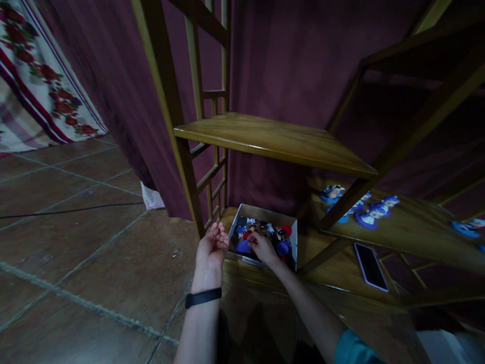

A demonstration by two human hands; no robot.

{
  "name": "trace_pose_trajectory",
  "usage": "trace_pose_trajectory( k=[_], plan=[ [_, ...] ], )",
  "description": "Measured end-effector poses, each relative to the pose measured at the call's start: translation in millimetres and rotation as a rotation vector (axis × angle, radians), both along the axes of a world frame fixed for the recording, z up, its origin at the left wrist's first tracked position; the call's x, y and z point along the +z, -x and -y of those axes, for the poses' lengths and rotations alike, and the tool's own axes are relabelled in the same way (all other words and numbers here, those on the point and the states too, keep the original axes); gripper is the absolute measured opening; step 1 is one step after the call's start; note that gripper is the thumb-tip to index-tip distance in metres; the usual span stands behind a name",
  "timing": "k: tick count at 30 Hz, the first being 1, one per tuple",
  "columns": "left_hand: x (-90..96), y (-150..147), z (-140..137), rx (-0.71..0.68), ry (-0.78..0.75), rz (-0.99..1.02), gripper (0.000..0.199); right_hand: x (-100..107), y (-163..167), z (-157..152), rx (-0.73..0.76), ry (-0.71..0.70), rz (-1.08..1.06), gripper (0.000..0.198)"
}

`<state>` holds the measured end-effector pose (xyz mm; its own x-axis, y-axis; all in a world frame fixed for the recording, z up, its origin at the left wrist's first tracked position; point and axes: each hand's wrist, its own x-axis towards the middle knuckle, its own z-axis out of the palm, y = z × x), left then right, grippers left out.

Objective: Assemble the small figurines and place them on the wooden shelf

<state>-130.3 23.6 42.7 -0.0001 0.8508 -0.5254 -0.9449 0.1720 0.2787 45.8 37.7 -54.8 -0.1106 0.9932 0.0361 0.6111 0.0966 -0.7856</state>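
Note:
A white cardboard box (297, 242) stands on the low wooden shelf, filled with small figurines (270, 228) that have blue, red and black parts. My right hand (261, 246) reaches down into this box, its fingers bent together at the figurines; what they grip, if anything, is too small to make out. Just left of the box, my left hand (212, 245) is held palm up above the shelf's end, fingers loosely curled and apart, with nothing in it. A black band circles the left wrist.
A wooden shelf board (265, 139) juts out above the box. To the right, several blue-based figurines (373, 215) stand on another shelf, and a phone (370, 266) lies below them. A cable (76, 211) crosses the tiled floor (94, 263) at left.

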Motion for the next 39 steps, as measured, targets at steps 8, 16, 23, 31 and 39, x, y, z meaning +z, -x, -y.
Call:
trace_pose_trajectory(
  k=[8,16,23,31,39],
  plan=[
    [-10.1,-25.8,3.6,-0.144,0.148,-0.219,0.019,21.2,-4.7,4.4,-0.128,-0.148,-0.255,0.013],
    [-10.4,-49.7,5.6,-0.279,0.081,-0.109,0.011,73.1,20.6,32.2,0.0,-0.333,-0.041,0.011],
    [-10.2,-21.9,-3.3,-0.093,0.148,-0.14,0.015,53.7,-0.8,-12.2,-0.156,-0.268,-0.071,0.021],
    [-4.5,-9.5,-3.5,-0.045,0.2,-0.095,0.019,16.1,18.4,-62.8,0.092,-0.025,0.436,0.023],
    [-7.9,-1.5,-5.9,-0.034,0.174,-0.058,0.018,11.6,31.1,-67.5,0.145,0.057,0.564,0.026]
  ],
)
